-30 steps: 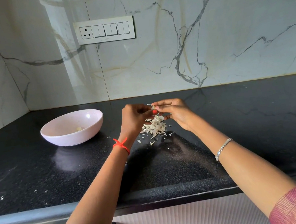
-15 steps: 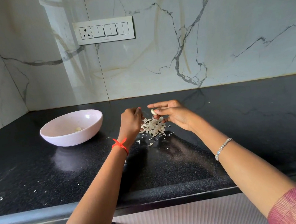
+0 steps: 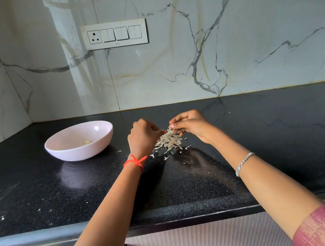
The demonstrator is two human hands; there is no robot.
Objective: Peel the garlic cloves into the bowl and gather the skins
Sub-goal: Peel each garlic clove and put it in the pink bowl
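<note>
Black stone tabletop [image 3: 267, 132]: glossy and dark, so the pale scraps show up well on it.
Bowl [image 3: 77, 153]: pale pink, toward the back left corner, near the left hand but apart from it. One peeled clove [image 3: 86, 142] lies inside.
Skins pile [image 3: 169, 140]: a loose papery heap between the two hands, beside the bowl on the side away from the corner. A few stray flakes [image 3: 167, 157] lie just toward the front edge.
Left grip: the left hand [image 3: 143, 137] has curled fingers and its back to the camera. I cannot tell whether it holds anything.
Right grip: the right hand [image 3: 192, 124] pinches a pale piece [image 3: 170, 129] just over the top of the pile. It is too small to tell whether it is a clove or a skin.
Risk, scatter: the skins look thin and light, so a quick sweep of either hand would likely fling more flakes toward the front edge.
Risk, drop: if the pinched piece is a clove, a slip would bury it in the heap.
Risk, bowl: clinging skin could ride across with a clove and end up in the bowl.
Risk, leftovers: white crumbs [image 3: 2, 217] near the front left edge sit well apart from the pile and are easy to miss when gathering.
</note>
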